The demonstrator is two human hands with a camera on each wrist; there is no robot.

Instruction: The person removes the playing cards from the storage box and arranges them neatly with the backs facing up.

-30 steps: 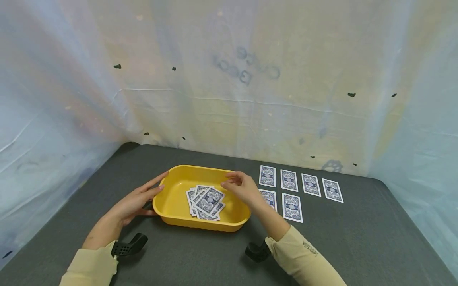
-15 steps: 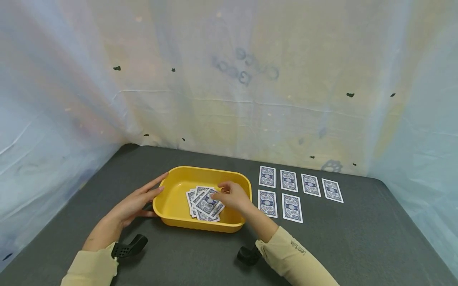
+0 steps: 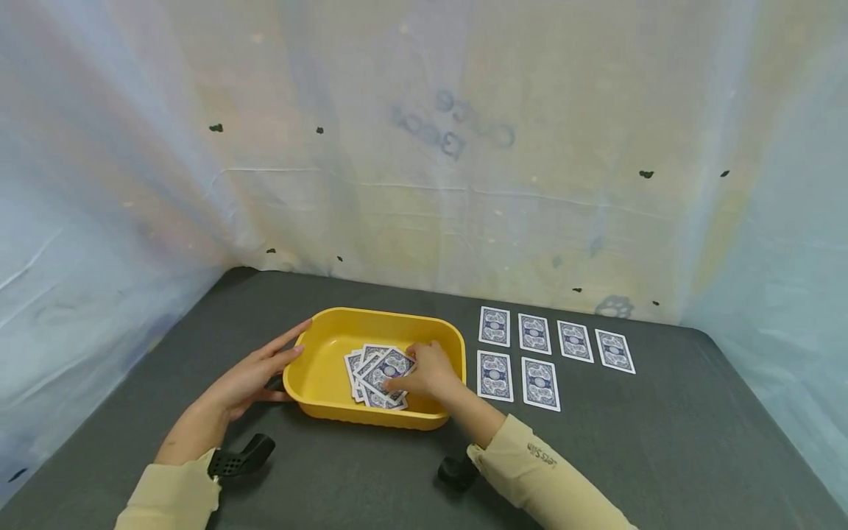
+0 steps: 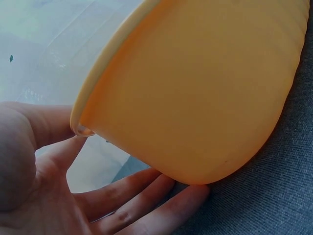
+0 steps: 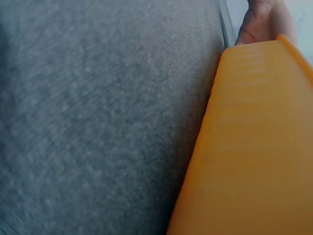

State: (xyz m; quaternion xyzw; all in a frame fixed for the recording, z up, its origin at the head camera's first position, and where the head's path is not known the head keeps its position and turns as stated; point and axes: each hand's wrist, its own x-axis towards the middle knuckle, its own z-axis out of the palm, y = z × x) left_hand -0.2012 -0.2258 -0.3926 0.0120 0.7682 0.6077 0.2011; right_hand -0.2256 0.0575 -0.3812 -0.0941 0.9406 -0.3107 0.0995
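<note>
A yellow plastic tray (image 3: 361, 421) stands on the dark cloth, with a loose pile of playing cards (image 3: 375, 359) face down inside. At its left end my left hand (image 3: 252, 377) holds the tray: thumb and index finger at the rim, the other fingers (image 4: 171, 208) low against its base in the left wrist view. My right hand (image 3: 427, 374) reaches in over the right side. Its thumb lies on the top card, with the fingers spread apart from the thumb at the card's upper right corner. The right wrist view shows only the tray's outer wall (image 5: 254, 147), not the right hand.
To the right of the tray, several playing cards lie face down in two rows, including a card (image 3: 540, 383) at the front and another card (image 3: 616, 351) at the far end. A pale curtain (image 3: 430, 221) closes off the back and sides of the table.
My right hand has moved left and down from the tray's right rim onto the card pile, its thumb now over the top card. The left hand stays at the tray.
</note>
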